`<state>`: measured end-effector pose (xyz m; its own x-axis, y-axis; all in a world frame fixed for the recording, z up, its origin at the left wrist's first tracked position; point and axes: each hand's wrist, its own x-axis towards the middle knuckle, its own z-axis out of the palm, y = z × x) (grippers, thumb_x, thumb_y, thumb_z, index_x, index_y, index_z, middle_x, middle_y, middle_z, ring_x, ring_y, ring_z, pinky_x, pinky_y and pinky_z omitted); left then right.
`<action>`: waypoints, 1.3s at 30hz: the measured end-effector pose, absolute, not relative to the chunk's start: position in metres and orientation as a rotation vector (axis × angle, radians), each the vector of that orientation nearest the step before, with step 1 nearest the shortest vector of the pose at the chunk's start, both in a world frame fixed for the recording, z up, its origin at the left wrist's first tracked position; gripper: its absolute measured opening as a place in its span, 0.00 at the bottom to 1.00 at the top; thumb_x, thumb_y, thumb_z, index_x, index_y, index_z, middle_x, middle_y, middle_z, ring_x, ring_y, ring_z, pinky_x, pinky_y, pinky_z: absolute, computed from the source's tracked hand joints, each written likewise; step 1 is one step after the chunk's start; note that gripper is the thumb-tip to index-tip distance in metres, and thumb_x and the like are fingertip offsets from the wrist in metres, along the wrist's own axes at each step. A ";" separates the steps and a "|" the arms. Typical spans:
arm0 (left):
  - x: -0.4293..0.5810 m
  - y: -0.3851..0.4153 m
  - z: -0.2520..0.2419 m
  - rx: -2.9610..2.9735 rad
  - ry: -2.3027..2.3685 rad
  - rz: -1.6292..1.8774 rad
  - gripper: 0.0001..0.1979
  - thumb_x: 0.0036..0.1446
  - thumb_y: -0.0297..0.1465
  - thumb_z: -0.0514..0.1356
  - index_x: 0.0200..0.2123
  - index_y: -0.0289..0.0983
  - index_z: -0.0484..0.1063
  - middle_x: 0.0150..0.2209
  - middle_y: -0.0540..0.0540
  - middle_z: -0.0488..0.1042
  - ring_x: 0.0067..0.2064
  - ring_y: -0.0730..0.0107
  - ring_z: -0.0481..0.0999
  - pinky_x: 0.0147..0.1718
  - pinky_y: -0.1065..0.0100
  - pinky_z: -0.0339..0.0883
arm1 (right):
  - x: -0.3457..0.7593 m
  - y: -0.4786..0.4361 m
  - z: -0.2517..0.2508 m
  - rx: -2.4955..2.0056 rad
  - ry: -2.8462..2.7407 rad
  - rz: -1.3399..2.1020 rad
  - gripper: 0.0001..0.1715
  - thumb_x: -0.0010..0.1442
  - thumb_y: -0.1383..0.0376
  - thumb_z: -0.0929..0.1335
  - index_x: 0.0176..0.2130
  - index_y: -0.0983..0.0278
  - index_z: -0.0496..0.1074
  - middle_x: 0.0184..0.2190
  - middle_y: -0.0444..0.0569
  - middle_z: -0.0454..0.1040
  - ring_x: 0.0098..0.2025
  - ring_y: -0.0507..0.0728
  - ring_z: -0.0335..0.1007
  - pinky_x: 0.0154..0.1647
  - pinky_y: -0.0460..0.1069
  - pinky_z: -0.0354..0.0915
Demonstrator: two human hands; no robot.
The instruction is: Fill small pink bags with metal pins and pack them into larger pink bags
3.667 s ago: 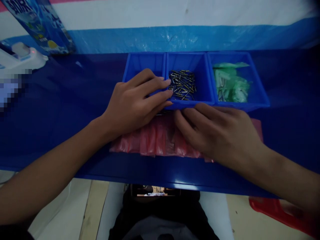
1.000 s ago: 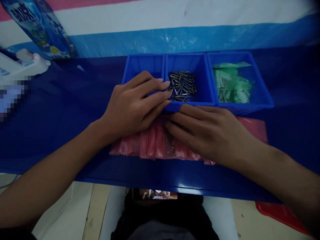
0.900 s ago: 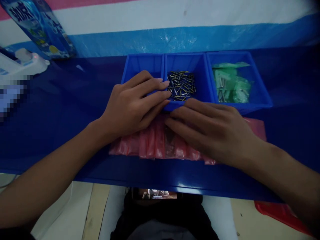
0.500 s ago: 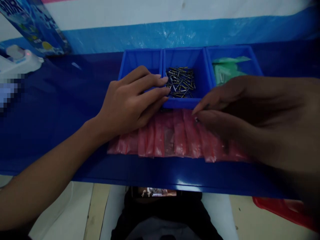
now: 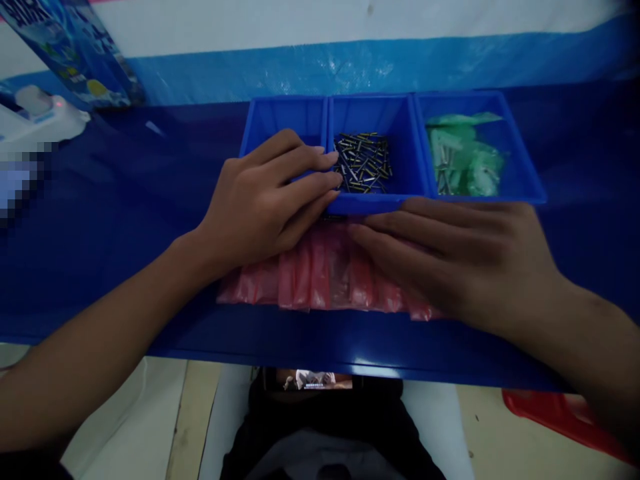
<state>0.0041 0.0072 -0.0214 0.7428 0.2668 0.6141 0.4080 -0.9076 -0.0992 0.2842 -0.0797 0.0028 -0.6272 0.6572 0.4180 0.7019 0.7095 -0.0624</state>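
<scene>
My left hand (image 5: pixel 273 193) lies across the front of the left blue bin (image 5: pixel 287 113), fingers stretched out to the near corner of the middle bin (image 5: pixel 375 113). That middle bin holds a heap of small metal pins (image 5: pixel 363 163), with silver, dark and yellowish parts. Below my fingers lies an overlapping row of pink zip bags (image 5: pixel 320 273). My right hand (image 5: pixel 450 253) is low over the bags' right half, thumb and fingers pressed together by the middle bin's front edge. Whatever is between its fingertips is hidden.
Green plastic bags (image 5: pixel 470 160) with metal pieces fill part of the right bin (image 5: pixel 520 173). At the left stand a blue carton (image 5: pixel 75 53) and a white device (image 5: pixel 55 117) with a red light. A lit phone (image 5: pixel 315 379) lies on my lap below the table edge.
My right hand has come left and down onto the pink bags, uncovering the right bin. The small metal piece seen in its fingertips is now out of sight. My left hand has stayed put.
</scene>
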 end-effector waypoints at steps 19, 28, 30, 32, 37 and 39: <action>0.005 0.005 -0.020 -2.693 -0.589 -0.862 0.11 0.82 0.33 0.61 0.62 0.42 0.77 0.62 0.45 0.85 0.60 0.58 0.86 0.55 0.55 0.85 | 0.293 -0.085 0.007 -1.019 -2.665 -0.784 0.21 0.76 0.79 0.63 0.43 0.65 0.83 0.31 0.45 0.81 0.32 0.53 0.73 0.26 0.50 0.52; 0.008 0.004 -0.009 -2.822 -0.652 -1.027 0.11 0.81 0.36 0.66 0.59 0.39 0.82 0.58 0.44 0.88 0.56 0.59 0.89 0.57 0.53 0.88 | 0.283 -0.086 0.001 -0.776 -2.499 -0.432 0.09 0.79 0.72 0.70 0.54 0.71 0.80 0.45 0.52 0.88 0.42 0.56 0.83 0.38 0.52 0.74; 0.007 0.002 -0.002 -2.915 -0.897 -1.141 0.14 0.83 0.36 0.63 0.65 0.42 0.81 0.56 0.47 0.89 0.50 0.64 0.91 0.51 0.58 0.89 | 0.281 -0.081 -0.004 -0.723 -2.470 -0.265 0.11 0.80 0.72 0.69 0.58 0.71 0.78 0.50 0.54 0.88 0.49 0.57 0.86 0.48 0.51 0.80; 0.006 0.001 0.002 -2.999 -1.120 -1.240 0.17 0.85 0.37 0.60 0.70 0.44 0.78 0.56 0.48 0.89 0.46 0.64 0.92 0.44 0.60 0.90 | 0.279 -0.078 -0.009 -0.700 -2.488 -0.232 0.13 0.80 0.72 0.68 0.60 0.72 0.77 0.54 0.56 0.88 0.54 0.59 0.87 0.57 0.52 0.82; 0.006 0.000 0.000 -3.056 -1.268 -1.345 0.20 0.87 0.42 0.54 0.73 0.50 0.74 0.62 0.54 0.86 0.61 0.53 0.90 0.51 0.53 0.92 | 0.270 -0.074 -0.010 -0.828 -2.476 -0.085 0.16 0.80 0.73 0.65 0.61 0.73 0.79 0.57 0.57 0.87 0.56 0.61 0.88 0.56 0.53 0.83; 0.006 0.000 -0.002 -3.040 -1.273 -1.428 0.18 0.85 0.40 0.58 0.72 0.49 0.75 0.59 0.54 0.87 0.59 0.55 0.91 0.52 0.54 0.93 | 0.266 -0.072 -0.008 -0.921 -2.449 -0.051 0.17 0.80 0.72 0.64 0.58 0.71 0.81 0.56 0.56 0.88 0.52 0.60 0.89 0.50 0.52 0.82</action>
<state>0.0061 0.0005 -0.0017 0.4609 0.7429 0.4854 0.3968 -0.6618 0.6361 0.2662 -0.0718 -0.0079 -0.6345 0.6046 0.4816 0.6242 0.7682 -0.1421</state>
